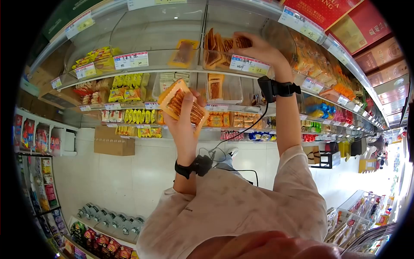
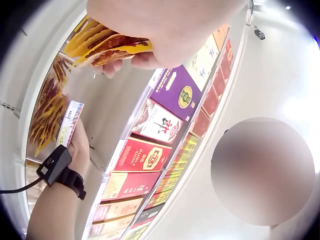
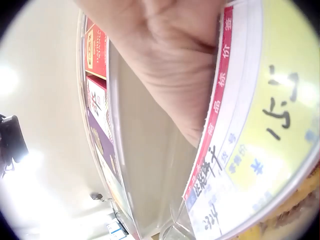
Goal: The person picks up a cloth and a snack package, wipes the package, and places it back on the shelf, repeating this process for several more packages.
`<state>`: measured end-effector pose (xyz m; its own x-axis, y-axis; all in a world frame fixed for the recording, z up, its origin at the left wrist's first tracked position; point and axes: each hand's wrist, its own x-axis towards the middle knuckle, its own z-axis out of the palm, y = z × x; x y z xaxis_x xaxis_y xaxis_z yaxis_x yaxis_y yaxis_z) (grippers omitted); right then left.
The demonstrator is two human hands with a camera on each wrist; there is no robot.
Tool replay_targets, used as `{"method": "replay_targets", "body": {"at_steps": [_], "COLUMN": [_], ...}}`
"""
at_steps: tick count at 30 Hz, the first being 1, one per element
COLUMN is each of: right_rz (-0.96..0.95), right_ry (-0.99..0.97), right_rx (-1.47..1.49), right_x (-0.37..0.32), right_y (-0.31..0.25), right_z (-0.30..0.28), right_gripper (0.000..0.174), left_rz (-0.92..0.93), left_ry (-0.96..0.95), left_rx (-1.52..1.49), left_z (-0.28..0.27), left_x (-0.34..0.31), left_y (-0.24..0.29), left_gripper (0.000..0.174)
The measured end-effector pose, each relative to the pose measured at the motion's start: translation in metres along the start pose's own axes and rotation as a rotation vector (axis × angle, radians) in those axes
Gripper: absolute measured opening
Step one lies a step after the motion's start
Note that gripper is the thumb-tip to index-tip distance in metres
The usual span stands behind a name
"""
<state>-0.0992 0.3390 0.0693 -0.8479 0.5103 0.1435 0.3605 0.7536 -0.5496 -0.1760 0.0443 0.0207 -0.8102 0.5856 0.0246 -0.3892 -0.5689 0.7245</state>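
My left hand (image 1: 183,118) grips a small stack of flat snack packets (image 1: 174,100) in clear wrap with orange-yellow edges and reddish-brown filling. In the left wrist view, the fanned edges of these packets (image 2: 107,47) show below the hand. My right hand (image 1: 263,49) reaches over the front of a clear shelf bin, its finger and thumb around similar packets (image 1: 242,42) at the right end of a standing row (image 1: 215,45). A price tag (image 3: 250,120) on the bin's front hides the right fingers in the right wrist view.
One similar packet (image 1: 184,52) lies in the neighbouring bin to the left. Yellow snack bags (image 1: 95,56) fill part of a bin farther left. Lower shelves carry more packaged snacks (image 1: 127,88). A cardboard box (image 1: 114,141) stands on the floor. A black cable (image 1: 246,131) hangs between the wrists.
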Motion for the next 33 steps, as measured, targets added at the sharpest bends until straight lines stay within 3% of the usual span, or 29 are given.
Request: {"method": "replay_targets", "body": {"at_steps": [6,9,15,18,24,25,28,33], "right_rz": [-0.045,0.091,0.091,-0.043,-0.112,-0.108,0.007,-0.258], "right_ry": [0.074,0.030,-0.071,0.052,0.219,0.189,0.212,0.608], "right_rx": [0.104,-0.093,0.029,0.095,0.078,0.006,-0.026,-0.017], "right_x": [-0.003,-0.007,0.004,0.004,0.001,-0.006,-0.018,-0.022], "right_y": [-0.002,-0.016,-0.001,0.016,0.016,-0.001,-0.027,-0.030], "right_z": [0.000,-0.003,-0.002,0.005,0.008,0.000,-0.006,0.000], "right_gripper": [0.078,0.084,0.082,0.078,0.060,0.048,0.040,0.036], "left_rz": [0.001,0.041,0.096,0.078,0.010,-0.003,-0.041,-0.041], "left_ry": [-0.075,-0.109,-0.112,-0.119,-0.148,-0.153,-0.158,-0.164], "left_rx": [-0.021,0.005,-0.007,-0.009,0.001,-0.006,-0.018,-0.078], "left_z": [0.014,0.023,0.034,0.030,0.012,0.010,0.008,0.016], "left_x": [-0.007,-0.012,-0.013,-0.012,-0.008,-0.007,-0.004,-0.004], "left_y": [-0.002,0.002,0.006,0.007,0.002,0.000,-0.004,-0.004], "left_gripper": [0.021,0.019,0.020,0.019,0.018,0.019,0.020,0.020]}}
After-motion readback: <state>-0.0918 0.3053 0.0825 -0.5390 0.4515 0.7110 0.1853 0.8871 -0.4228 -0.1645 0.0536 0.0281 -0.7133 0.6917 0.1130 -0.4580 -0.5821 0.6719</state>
